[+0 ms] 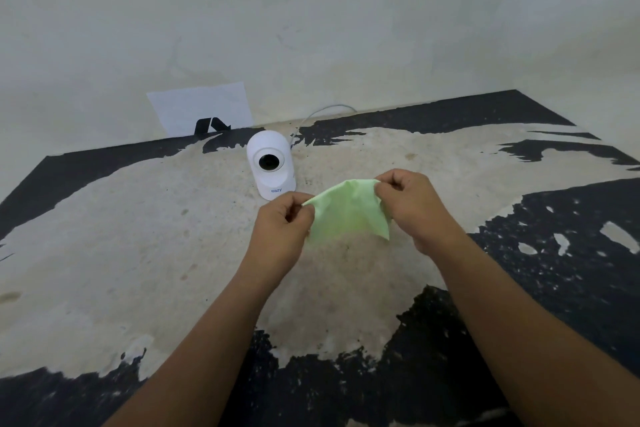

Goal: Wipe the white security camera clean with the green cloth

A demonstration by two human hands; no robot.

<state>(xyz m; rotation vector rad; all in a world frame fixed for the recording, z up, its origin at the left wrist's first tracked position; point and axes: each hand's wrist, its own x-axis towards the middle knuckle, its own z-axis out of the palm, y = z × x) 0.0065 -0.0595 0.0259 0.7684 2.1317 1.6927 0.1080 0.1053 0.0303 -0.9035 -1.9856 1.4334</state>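
The white security camera (pixel 271 165) stands upright on the worn table, its dark round lens facing me. A light green cloth (pixel 348 211) hangs stretched between my two hands, just in front of and to the right of the camera, above the tabletop. My left hand (pixel 282 230) pinches the cloth's left corner. My right hand (pixel 410 203) pinches its upper right corner. The cloth's lower part droops freely. Neither hand touches the camera.
The table (pixel 138 236) has a peeling black surface with a large bare beige patch. A white cable (pixel 322 114) runs from behind the camera toward the wall. A white sheet of paper with a black mark (pixel 202 111) leans against the wall at the back left.
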